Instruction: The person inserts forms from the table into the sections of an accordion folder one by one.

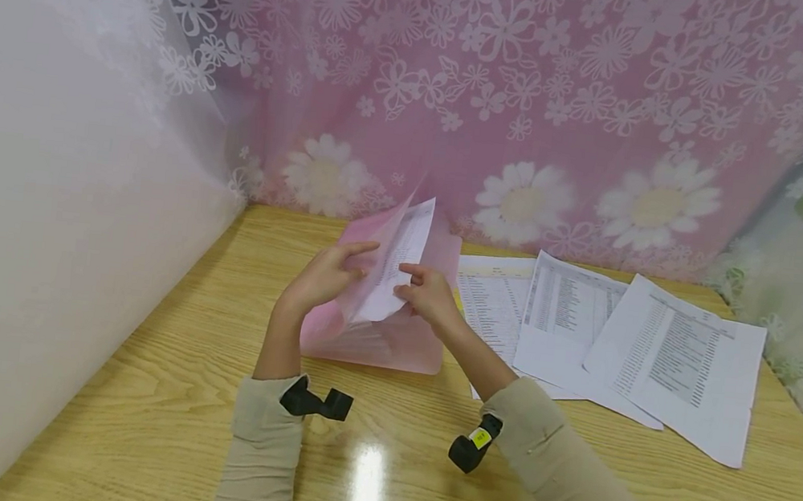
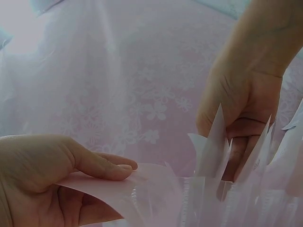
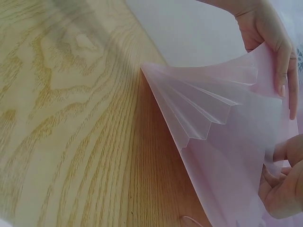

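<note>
A pink translucent expanding file folder (image 1: pixel 380 353) stands partly open on the table, its pleated side (image 3: pixel 203 113) fanned out in the right wrist view. My left hand (image 1: pixel 322 275) pinches the folder's raised front cover (image 2: pixel 99 184), thumb on one face and fingers behind it. Inside the folder a white printed sheet (image 1: pixel 413 235) leans upright. My right hand (image 1: pixel 433 298) holds this sheet near its right edge. In the left wrist view the fingers of the right hand (image 2: pixel 246 104) reach down among the pocket dividers (image 2: pixel 213 146), which partly hide them.
Right of the folder, several printed sheets (image 1: pixel 689 351) overlap in a fan on the wooden table (image 1: pixel 198 400). A floral pink curtain (image 1: pixel 418 83) hangs along the back edge. A pale wall covering (image 1: pixel 89 172) borders the left side.
</note>
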Motion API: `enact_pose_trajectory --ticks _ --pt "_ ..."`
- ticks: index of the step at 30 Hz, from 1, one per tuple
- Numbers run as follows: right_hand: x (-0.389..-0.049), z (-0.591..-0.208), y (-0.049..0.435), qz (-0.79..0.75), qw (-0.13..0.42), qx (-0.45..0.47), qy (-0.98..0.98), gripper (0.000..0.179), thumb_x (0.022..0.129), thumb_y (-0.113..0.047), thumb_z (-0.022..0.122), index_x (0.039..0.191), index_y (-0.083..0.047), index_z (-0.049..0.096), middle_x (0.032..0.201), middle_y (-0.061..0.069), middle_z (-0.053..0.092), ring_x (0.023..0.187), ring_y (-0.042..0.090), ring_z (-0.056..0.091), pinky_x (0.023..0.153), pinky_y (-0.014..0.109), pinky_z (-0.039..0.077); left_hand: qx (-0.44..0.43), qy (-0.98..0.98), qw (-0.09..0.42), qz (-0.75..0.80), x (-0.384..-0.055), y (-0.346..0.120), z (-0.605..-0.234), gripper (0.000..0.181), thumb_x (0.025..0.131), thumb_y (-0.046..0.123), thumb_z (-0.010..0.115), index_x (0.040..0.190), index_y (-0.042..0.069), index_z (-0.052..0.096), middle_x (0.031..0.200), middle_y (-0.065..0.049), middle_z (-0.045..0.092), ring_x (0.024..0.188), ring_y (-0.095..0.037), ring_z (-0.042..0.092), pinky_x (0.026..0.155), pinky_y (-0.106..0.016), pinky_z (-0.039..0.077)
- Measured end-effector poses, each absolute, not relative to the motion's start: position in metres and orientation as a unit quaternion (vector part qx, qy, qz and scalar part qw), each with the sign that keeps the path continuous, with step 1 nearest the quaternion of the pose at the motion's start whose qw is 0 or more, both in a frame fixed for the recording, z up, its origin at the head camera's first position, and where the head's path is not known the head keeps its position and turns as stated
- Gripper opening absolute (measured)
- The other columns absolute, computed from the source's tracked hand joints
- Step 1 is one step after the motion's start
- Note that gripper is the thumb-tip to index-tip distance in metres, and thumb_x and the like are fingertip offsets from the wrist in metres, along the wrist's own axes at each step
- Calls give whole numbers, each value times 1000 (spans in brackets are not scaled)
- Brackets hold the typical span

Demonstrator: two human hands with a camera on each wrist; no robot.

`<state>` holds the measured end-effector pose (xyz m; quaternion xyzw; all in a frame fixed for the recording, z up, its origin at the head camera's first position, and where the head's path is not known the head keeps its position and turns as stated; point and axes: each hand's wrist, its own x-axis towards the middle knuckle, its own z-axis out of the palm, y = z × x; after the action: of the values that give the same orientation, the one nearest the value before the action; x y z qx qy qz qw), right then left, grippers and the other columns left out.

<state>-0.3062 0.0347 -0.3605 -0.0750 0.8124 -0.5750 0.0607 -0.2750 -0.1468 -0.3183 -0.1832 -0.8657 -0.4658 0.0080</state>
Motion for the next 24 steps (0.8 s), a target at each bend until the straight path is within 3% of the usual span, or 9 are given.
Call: enact_pose_trajectory --ticks 2,12,20,22,24 --pt "-306 -360 35 -573 61 -75 814 46 83 1 61 128 1 53 62 -2 30 47 8 42 44 19 39 -182 -866 7 -466 -275 -147 -318 46 90 -1 49 136 5 46 138 -12 41 116 -23 41 87 -40 37" --pt "-302 -358 33 -556 56 -75 826 45 84 -2 62 128 0 53 60 -4 27 47 7 40 45 19 40 -167 -874 20 -456 -276 -147 -318 46 89 -2 49 134 5 47 136 -12 44 78 -23 44 70 -33 38" --pt "-299 -356 32 -540 52 -77 837 46 84 -5 63 129 -2 53 58 -4 25 46 7 37 45 20 38 -169 -874 29 -454 -276 -147 -317 45 88 -2 50 133 4 49 135 -12 45 94 -24 47 77 -34 37" --pt "-299 -355 32 -536 55 -79 839 47 84 -5 63 130 -2 52 61 -2 29 47 7 39 46 20 39 -172 -872 27 -457 -276 -147 -318 45 88 -3 50 133 3 49 135 -12 45 92 -24 47 76 -34 38" --pt "-298 -355 34 -538 61 -83 837 48 84 -5 62 131 -1 50 71 2 48 49 8 43 48 20 43 -177 -871 27 -457 -277 -147 -319 45 88 -3 49 133 2 48 135 -13 45 91 -22 47 75 -33 38"
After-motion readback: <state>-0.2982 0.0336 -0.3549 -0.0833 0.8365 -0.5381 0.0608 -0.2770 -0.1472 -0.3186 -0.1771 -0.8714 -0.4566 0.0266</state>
